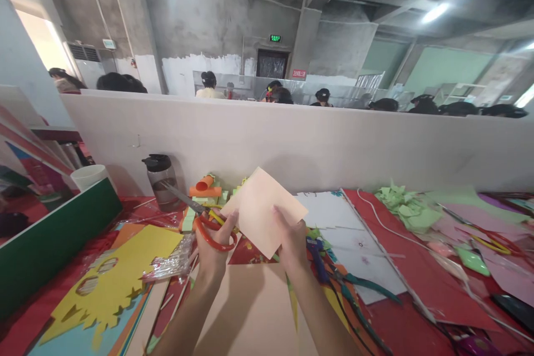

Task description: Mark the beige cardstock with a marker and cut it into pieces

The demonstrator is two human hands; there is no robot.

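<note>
A square of pale peach paper (261, 211) is held up, one corner pointing away, between my two hands. My left hand (214, 247) is closed, its thumb on the paper's left side. Hooked on that same hand are orange-handled scissors (200, 208), their blades pointing up and left. My right hand (292, 242) pinches the paper's right side with the thumb on top; the fingers behind are hidden. Below lies a larger peach sheet (246, 306), partly shaded by my arms. Orange paper rolls (205, 188) stand just behind the scissors.
A dark-lidded bottle (162, 183) stands by the white partition (292, 139). Cut yellow paper (154, 245) and a green box wall (62, 256) are left. Teal-handled pliers (359, 295), white sheets (350, 245) and crumpled green paper (404, 208) lie right. People sit beyond the partition.
</note>
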